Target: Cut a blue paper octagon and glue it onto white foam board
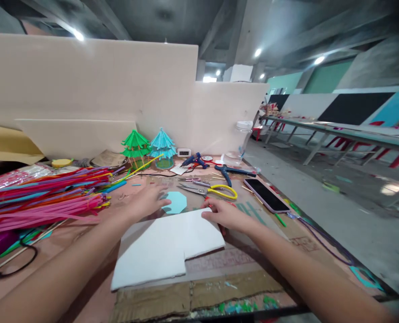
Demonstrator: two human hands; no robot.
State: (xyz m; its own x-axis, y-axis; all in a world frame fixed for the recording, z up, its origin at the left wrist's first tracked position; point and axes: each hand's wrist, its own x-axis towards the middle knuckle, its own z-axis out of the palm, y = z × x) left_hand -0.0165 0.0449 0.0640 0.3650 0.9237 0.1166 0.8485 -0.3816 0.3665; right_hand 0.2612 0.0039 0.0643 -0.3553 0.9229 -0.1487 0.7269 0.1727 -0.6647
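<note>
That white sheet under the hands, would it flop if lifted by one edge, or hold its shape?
The white sheet shows a thick edge, like foam board, so it probably stays fairly stiff and feels light. It lies flat on cardboard, so a push would likely slide it. The right hand rests on its far corner.

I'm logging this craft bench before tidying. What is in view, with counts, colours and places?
foam sheet: one, white, centre, notched corner
octagon: one, light blue, beyond the sheet
scissors: one, yellow handles, behind the octagon
phone: one, dark screen, right
glue gun: one, blue, back
paper trees: two, green and blue, back
straws: many, mostly pink, left
left hand: flat beside the octagon
right hand: on the sheet's far edge
</note>
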